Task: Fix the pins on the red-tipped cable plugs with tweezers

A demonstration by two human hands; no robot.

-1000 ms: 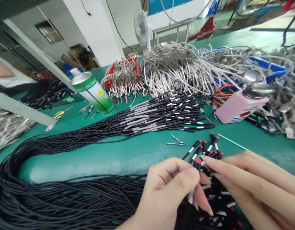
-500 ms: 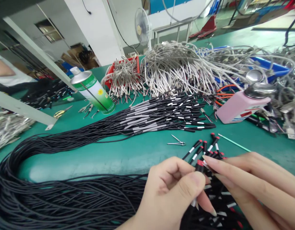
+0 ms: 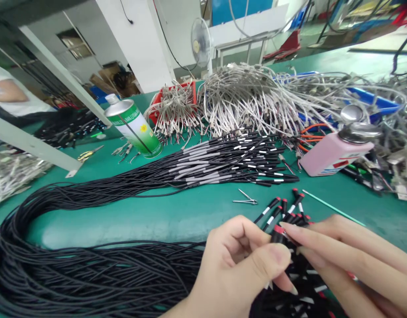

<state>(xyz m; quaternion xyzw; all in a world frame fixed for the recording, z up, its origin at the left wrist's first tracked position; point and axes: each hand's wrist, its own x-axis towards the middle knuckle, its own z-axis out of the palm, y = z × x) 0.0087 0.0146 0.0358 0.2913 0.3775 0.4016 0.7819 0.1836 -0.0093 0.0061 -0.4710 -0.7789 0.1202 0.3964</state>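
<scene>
My left hand pinches a black cable with a red end, between thumb and fingers. At that red end, the thumb and fingertips of my right hand are pressed together; whatever they grip is too small to make out. Around and beneath both hands lie several more black cable ends with red tips and white bands. The long black bundle loops away to the left. Farther back, its other ends carry grey sleeves and white marks.
Metal tweezers and a thin green stick lie beyond my hands. Behind stand a green-white can and a pink bottle. Heaped grey cables fill the back, beside a red bin. A person is at far left.
The whole view has shifted slightly, so the background sits a little lower and farther right. Both hands stay together at the red cable end, with only slight finger movement.
</scene>
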